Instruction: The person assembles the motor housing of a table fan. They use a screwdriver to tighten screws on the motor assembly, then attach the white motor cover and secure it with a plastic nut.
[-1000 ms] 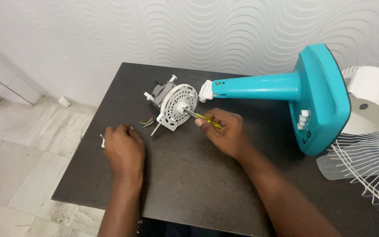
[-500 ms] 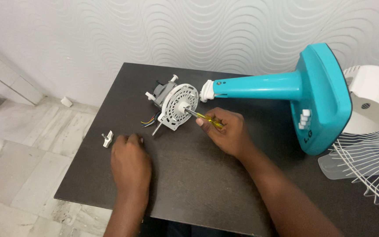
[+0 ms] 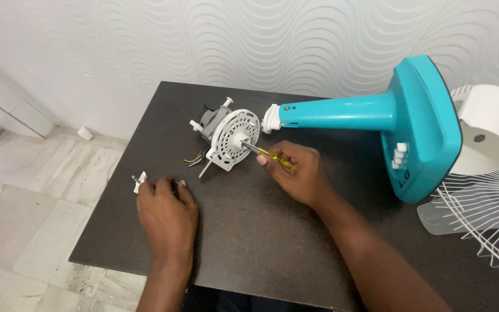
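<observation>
Your right hand [image 3: 295, 173] is closing its fingers around the yellow handle of a screwdriver [image 3: 268, 155], thumb and forefinger pinching it near the front. The screwdriver's long axis is running up and to the left from your fingers, and its metal tip is meeting the hub at the centre of the white round motor plate [image 3: 235, 140], which is standing on edge just beyond your fingertips with the grey motor [image 3: 210, 120] behind it and coloured wires [image 3: 194, 159] trailing at its lower left. Your left hand [image 3: 166, 208] is resting palm down on the dark table [image 3: 261, 231], fingers together and curled slightly, holding nothing that can be seen; its fingertips are lying just beside a small white plastic piece [image 3: 140, 181] near the table's left edge. The motor plate is sitting nearer your right hand. A teal fan stand [image 3: 376, 115] is lying on its side to the right, neck pointing toward the plate, with a white wire fan guard [image 3: 492, 214] past it.
</observation>
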